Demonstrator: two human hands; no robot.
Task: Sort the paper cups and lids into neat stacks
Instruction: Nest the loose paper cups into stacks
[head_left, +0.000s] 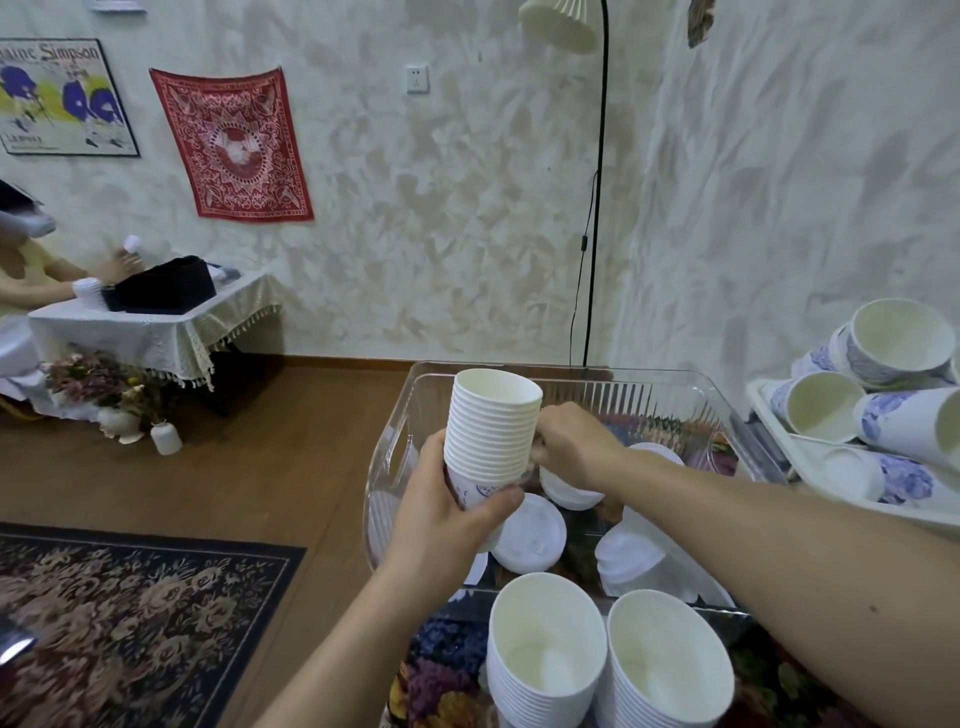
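Observation:
My left hand (457, 514) grips the lower part of a tall stack of nested white paper cups (493, 426), held upright over the left side of a clear plastic bin (675, 387). My right hand (574, 447) touches the stack's right side near its lower rims, fingers curled against it. Inside the bin lie several white lids (530, 532) and a lid pile (636, 564). Two more stacks of white cups (545, 649) (670, 670) stand in front of the bin, close to me.
A white tray (810, 457) at the right holds blue-patterned cups (898, 348) lying on their sides. A floor lamp pole (597, 208) stands behind the bin. A patterned rug (130, 613) covers the floor at left. Another person sits at a small table (156, 322) far left.

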